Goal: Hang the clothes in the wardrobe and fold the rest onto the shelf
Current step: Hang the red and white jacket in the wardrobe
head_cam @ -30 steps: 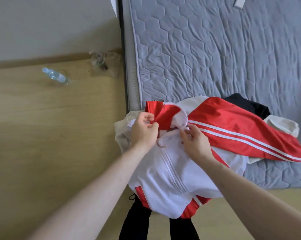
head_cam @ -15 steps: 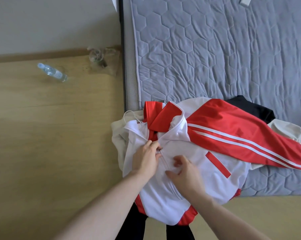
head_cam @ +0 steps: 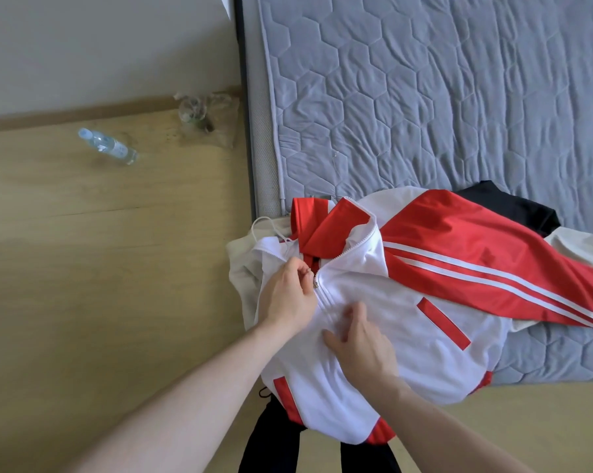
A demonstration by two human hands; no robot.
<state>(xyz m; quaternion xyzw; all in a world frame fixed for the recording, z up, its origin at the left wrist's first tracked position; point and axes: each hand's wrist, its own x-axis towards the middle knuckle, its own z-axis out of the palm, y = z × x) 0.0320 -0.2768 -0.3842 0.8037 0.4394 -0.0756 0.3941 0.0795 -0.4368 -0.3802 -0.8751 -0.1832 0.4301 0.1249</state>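
A white and red track jacket (head_cam: 407,322) lies front up on the near corner of the grey mattress (head_cam: 424,97), its hem hanging over the edge. My left hand (head_cam: 290,297) pinches the zip pull just below the red collar. My right hand (head_cam: 359,339) presses flat on the white chest beside the zip, fingers spread. One red sleeve with white stripes stretches to the right. A beige garment (head_cam: 242,268) and a black garment (head_cam: 513,206) lie under the jacket.
A clear plastic bottle (head_cam: 109,146) lies on the wooden floor at the left. A crumpled clear plastic bag (head_cam: 202,117) sits by the wall next to the bed. Black cloth (head_cam: 278,438) hangs below the jacket at the bottom edge.
Both hands came down from the collar to the chest. The zip has closed further up the front, and my left hand has slid up with the pull.
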